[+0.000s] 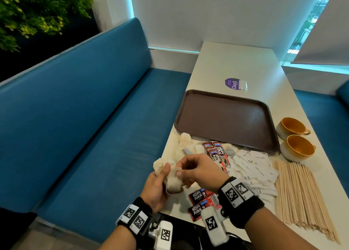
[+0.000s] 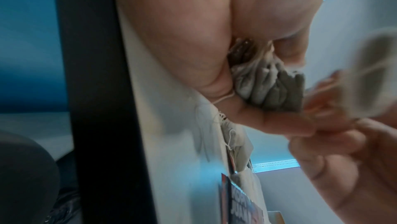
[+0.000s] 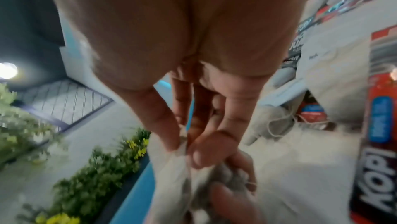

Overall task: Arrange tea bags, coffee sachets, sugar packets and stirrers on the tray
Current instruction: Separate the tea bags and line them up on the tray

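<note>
My left hand [image 1: 160, 183] grips a bunch of white tea bags [image 1: 172, 183] over the table's near left edge. The same bunch of tea bags [image 2: 268, 85] is squeezed in that palm in the left wrist view. My right hand [image 1: 196, 169] pinches the top of one tea bag [image 3: 171, 168] between thumb and fingers. The brown tray [image 1: 224, 117] lies beyond, with nothing on it. Red coffee sachets [image 1: 217, 153], white sugar packets [image 1: 253, 164] and wooden stirrers [image 1: 298, 195] are spread on the table in front of the tray.
Two orange-lined cups [image 1: 294, 138] stand right of the tray. More coffee sachets [image 1: 202, 200] lie by my right wrist. Loose tea bags [image 1: 185, 144] lie near the tray's front left corner. A blue bench [image 1: 85, 126] runs along the table's left side.
</note>
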Motion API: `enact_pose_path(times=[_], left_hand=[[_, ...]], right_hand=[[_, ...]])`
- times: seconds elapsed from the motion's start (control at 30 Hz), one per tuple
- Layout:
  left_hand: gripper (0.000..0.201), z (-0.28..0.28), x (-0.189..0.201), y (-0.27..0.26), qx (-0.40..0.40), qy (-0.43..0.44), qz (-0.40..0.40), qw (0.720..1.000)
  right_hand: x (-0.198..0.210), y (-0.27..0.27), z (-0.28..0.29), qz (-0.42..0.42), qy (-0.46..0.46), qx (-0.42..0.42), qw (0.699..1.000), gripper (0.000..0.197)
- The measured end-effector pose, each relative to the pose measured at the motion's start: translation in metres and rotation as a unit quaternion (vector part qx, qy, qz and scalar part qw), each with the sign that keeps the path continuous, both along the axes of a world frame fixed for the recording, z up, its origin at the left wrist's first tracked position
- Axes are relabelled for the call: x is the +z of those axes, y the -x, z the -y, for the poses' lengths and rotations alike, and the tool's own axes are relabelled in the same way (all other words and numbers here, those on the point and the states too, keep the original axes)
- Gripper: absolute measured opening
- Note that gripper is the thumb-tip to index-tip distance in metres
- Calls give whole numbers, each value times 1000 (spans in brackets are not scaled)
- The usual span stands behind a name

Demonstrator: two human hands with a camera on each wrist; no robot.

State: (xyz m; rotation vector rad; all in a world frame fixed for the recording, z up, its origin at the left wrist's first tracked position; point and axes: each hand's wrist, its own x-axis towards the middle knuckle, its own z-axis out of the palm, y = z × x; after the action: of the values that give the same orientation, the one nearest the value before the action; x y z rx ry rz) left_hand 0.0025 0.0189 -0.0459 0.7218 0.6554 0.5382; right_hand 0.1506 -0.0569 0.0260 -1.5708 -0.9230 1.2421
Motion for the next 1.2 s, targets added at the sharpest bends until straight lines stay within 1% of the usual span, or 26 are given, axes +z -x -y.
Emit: enact_pose_path(times=[0.07, 0.1, 0.17, 0.23, 0.33, 0.43, 0.5, 0.6, 0.67, 0.7, 0.73, 0.8, 0.83, 0.87, 0.93, 0.97, 1.1, 1.2], left_hand=[[60, 0, -1, 1, -20, 1, -8, 1000], [61, 0, -2, 2, -33, -6, -7, 999], [60, 0, -4, 3, -57, -35, 5, 998], [54, 0, -5, 4, -68, -40, 24, 997], [57, -1, -9, 2, -62, -28, 37, 997], [55, -1, -10, 2, -56, -34, 31, 997], [51, -1, -11, 2, -55, -44, 30, 997], [51, -1, -12, 1, -53, -52, 31, 997], [55, -1, -14, 1, -51, -52, 27, 997], [56, -1, -14, 1, -49, -52, 22, 997], [58, -1, -14, 1, -46, -53, 19, 997], [62, -1, -14, 0, -40, -53, 15, 998], [66, -1, -13, 0, -37, -52, 14, 998], [71, -1, -13, 0, -33, -52, 13, 998], [82, 0, -12, -1, -25, -55, 8, 998], [84, 0, -12, -1, -20, -54, 8, 998], [85, -2, -11, 0, -30, -31, 21, 999], [81, -3, -10, 1, -49, -29, 30, 998]], right_hand=[[-7, 5, -3, 84, 18, -31, 996, 6], [-9, 6, -3, 102, 17, -41, 994, 7], [-14, 6, -4, 99, 8, -56, 993, 12], [-12, 1, -1, 104, -3, -85, 991, 15], [-8, -22, 10, 159, 5, -165, 973, 10], [-9, -50, 27, 200, 35, -215, 955, 12], [-10, -60, 37, 250, 78, -206, 943, 15], [-15, -56, 45, 313, 149, -141, 927, 26], [-21, -49, 45, 345, 173, -127, 914, 37], [-24, -46, 45, 361, 179, -126, 907, 39], [-27, -44, 43, 375, 182, -124, 901, 38], [-30, -41, 39, 398, 180, -119, 892, 23], [-29, -40, 37, 406, 179, -120, 888, 14], [-28, -40, 36, 409, 176, -123, 887, 9], [-28, -43, 36, 396, 155, -141, 894, 12], [-27, -45, 36, 386, 139, -153, 899, 13], [-15, -51, 40, 321, 64, -211, 921, 14], [-2, -51, 40, 295, 14, -231, 927, 14]])
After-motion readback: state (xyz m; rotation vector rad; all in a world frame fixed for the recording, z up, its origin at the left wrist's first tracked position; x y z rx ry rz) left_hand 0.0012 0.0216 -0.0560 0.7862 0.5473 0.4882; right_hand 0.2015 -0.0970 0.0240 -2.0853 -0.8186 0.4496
